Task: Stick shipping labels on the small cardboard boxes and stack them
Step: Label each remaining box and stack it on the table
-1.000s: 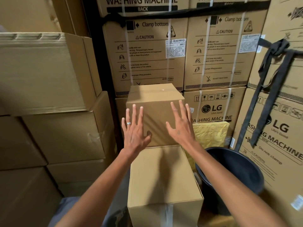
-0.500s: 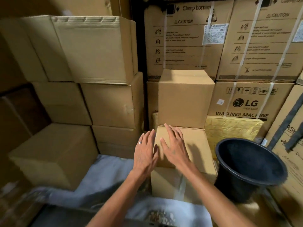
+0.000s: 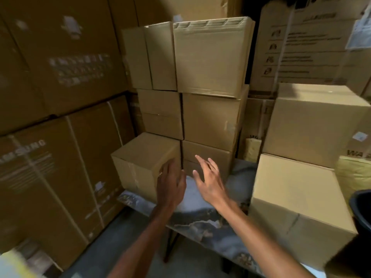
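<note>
Both of your hands reach forward at the centre of the frame, empty. Your left hand sits just left of centre, back toward the camera, fingers loosely extended against the near right corner of a small cardboard box; blur hides whether the fingertips actually touch it. Your right hand lies just right of the left one, palm turned partly left, fingers spread wide and relaxed, gripping nothing and hovering before the lowest box of the stack behind.

That small cardboard box stands alone at the left end of the table, whose patterned grey surface runs diagonally from centre toward the lower right. Behind it, at upper centre, a stack of plain boxes rises three tiers high in two columns, touching one another. At the right of the frame two more plain boxes are piled: a lower box at the table's near edge and an upper box resting on its far part. No label is discernible on these faces, given the blur.

Large printed appliance cartons fill the left side of the frame, strapped with pale bands, and further printed cartons stand at the upper right. A black bucket rim enters at the right edge.
</note>
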`<state>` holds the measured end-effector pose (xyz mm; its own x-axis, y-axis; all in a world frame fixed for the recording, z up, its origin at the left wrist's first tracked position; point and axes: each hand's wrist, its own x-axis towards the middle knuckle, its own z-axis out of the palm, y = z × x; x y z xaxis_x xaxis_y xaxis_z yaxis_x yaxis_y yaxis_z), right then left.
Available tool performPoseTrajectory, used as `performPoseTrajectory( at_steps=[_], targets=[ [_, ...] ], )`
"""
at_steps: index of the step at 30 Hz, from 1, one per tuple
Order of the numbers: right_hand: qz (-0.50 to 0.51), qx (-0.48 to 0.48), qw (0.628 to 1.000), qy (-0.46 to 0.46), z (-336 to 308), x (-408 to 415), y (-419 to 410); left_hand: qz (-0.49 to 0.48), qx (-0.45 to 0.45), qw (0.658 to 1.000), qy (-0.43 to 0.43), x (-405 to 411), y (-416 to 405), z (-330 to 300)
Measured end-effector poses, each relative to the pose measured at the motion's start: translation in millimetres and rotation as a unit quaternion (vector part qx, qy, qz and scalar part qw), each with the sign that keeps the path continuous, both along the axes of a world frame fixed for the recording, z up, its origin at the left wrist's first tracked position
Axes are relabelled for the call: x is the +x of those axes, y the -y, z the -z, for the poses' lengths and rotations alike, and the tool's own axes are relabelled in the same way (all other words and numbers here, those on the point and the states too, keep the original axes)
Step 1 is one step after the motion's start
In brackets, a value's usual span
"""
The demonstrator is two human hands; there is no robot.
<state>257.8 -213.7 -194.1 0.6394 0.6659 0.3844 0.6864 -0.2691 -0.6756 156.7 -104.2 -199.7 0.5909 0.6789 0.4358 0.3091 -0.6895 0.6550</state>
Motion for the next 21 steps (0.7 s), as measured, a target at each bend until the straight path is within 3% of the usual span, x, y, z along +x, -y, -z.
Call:
performPoseTrajectory(
  at_steps=[10,18,21],
  targets=[
    [-0.005,-0.03,0.999,0.033,31.8,-48.0,-142.1,-0.006,0.008,0.998,-0.055,-51.2,-178.0,18.6],
    [-0.026,-0.252,0.965,0.068,70.8,-54.0,-241.7,-0.018,-0.035,0.978,-0.203,-37.0,-318.3,50.7],
    [-0.008,-0.261,0.962,0.082,86.2,-61.7,-247.3,-0.007,-0.033,0.964,-0.265,-26.3,-345.5,57.4]
  ],
)
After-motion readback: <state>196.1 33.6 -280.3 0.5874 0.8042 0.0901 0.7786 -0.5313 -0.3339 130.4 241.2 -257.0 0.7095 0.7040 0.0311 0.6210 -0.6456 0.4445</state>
